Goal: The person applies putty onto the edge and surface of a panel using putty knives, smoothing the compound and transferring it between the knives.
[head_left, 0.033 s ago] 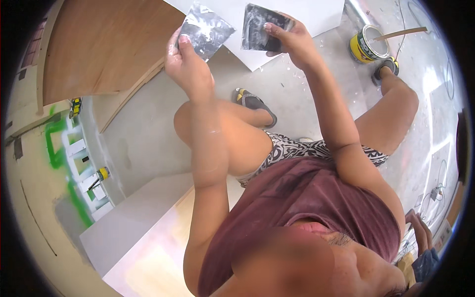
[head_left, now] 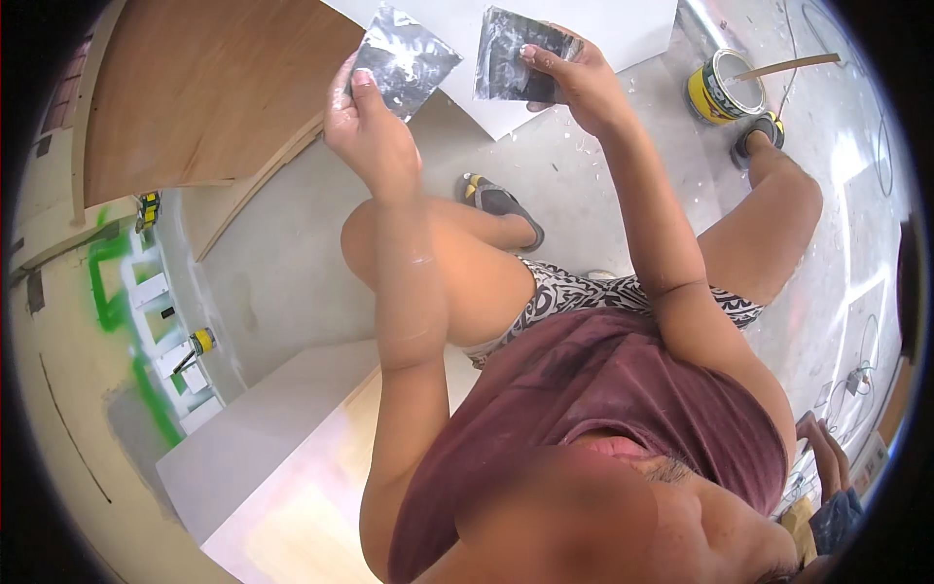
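Note:
My left hand (head_left: 368,131) grips the lower edge of a thin, square putty spreader (head_left: 407,63), thumb on its face. Shiny grey metal shows there under white smears, and the fingers behind are mostly hidden. A short gap to the right, my right hand (head_left: 584,83) pinches a second, darker putty spreader (head_left: 520,58) by its right side, thumb in front. White paste streaks this one too, and some whitish residue is on my fingers. Both spreaders are held up near the top of the view, in front of a white panel (head_left: 613,24), apart from each other.
A yellow and dark tub (head_left: 715,92) with a wooden stick (head_left: 793,65) across its rim stands by my right foot. Large wooden boards (head_left: 214,88) are at the upper left. A pale panel (head_left: 272,423) lies lower left. Cables (head_left: 856,380) and another person's hand (head_left: 827,453) are at the right.

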The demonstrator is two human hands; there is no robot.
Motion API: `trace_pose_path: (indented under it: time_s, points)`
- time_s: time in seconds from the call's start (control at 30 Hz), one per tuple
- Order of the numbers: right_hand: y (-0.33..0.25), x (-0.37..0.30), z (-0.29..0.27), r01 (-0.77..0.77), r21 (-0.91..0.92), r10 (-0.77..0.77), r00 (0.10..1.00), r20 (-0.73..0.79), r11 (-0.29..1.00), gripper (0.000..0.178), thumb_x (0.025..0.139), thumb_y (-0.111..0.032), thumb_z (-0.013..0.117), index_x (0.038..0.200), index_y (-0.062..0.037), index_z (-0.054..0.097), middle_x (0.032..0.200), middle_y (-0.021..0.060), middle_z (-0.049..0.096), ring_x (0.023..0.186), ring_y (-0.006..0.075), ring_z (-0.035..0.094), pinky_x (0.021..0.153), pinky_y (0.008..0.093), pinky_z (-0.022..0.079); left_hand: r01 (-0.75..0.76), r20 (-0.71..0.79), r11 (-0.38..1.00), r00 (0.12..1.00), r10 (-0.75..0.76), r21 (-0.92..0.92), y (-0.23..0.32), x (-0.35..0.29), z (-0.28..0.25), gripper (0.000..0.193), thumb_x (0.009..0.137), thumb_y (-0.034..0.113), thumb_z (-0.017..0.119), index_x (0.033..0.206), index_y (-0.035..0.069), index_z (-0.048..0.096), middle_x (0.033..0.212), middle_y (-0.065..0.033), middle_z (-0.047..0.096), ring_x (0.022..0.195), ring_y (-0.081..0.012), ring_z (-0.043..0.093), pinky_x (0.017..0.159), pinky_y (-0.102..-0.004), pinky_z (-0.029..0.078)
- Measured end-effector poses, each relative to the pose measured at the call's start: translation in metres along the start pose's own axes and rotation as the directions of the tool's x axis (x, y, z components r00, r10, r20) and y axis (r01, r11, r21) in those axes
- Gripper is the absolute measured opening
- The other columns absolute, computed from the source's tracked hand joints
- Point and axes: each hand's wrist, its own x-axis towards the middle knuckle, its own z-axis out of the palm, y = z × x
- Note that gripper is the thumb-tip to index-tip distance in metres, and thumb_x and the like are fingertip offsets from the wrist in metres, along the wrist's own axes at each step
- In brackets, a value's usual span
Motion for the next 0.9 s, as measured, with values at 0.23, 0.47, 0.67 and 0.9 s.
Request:
trace_pose_path:
  time_s: [0.23, 0.47, 0.67, 0.9]
  points:
    - [0.019, 0.01, -0.008, 0.039, 0.049, -0.038, 0.999, -0.021, 0.998, 0.037, 0.083, -0.017, 0.071, 0.113, 0.0019, 0.061, 0.09, 0.0062, 0.067, 0.07, 0.012, 0.064, 0.057, 0.0265, 0.053, -0.002, 0.271, 0.755, 0.934, -0.233, 0.656, -0.011, -0.03, 0.0, 0.023, 0.093, 0.011, 0.057, 0.107, -0.003, 0.067, 0.075, -0.0123, 0.066, 0.067, -0.0109, 0.056, 0.067, -0.0291, 0.049]
    - [0.045, 0.063, -0.039, 0.415, -0.431, -0.546, 0.801, -0.245, 0.801, 0.026, 0.088, -0.004, 0.056, 0.113, 0.0036, 0.062, 0.099, 0.0141, 0.069, 0.09, 0.0205, 0.065, 0.081, 0.0323, 0.051, 0.11, 0.058, 0.845, 0.985, -0.165, 0.524, 0.006, -0.007, -0.022, 0.024, 0.095, 0.008, 0.053, 0.112, -0.005, 0.064, 0.091, -0.0102, 0.069, 0.079, -0.013, 0.063, 0.074, -0.0277, 0.05]
    - [0.077, 0.079, 0.0, 0.223, -0.752, -0.623, 0.723, -0.3, 0.621, 0.032, 0.091, -0.006, 0.051, 0.122, -0.005, 0.058, 0.105, 0.0248, 0.064, 0.098, 0.0398, 0.063, 0.084, 0.0447, 0.05, 0.195, 0.005, 0.98, 0.981, -0.196, 0.044, 0.016, 0.003, -0.036, 0.027, 0.096, 0.006, 0.051, 0.116, -0.011, 0.057, 0.106, -0.0146, 0.065, 0.093, -0.0181, 0.063, 0.083, -0.0299, 0.051]
    - [0.124, 0.069, 0.064, 0.23, -0.91, -0.784, 0.603, -0.145, 0.346, 0.047, 0.072, -0.001, 0.059, 0.118, -0.0114, 0.062, 0.111, 0.0079, 0.066, 0.109, 0.0351, 0.058, 0.095, 0.0415, 0.047, 0.16, -0.039, 0.981, 0.986, -0.165, -0.107, 0.028, 0.006, -0.04, 0.033, 0.096, 0.007, 0.052, 0.122, -0.013, 0.051, 0.115, -0.0194, 0.06, 0.102, -0.0253, 0.06, 0.089, -0.0373, 0.05]
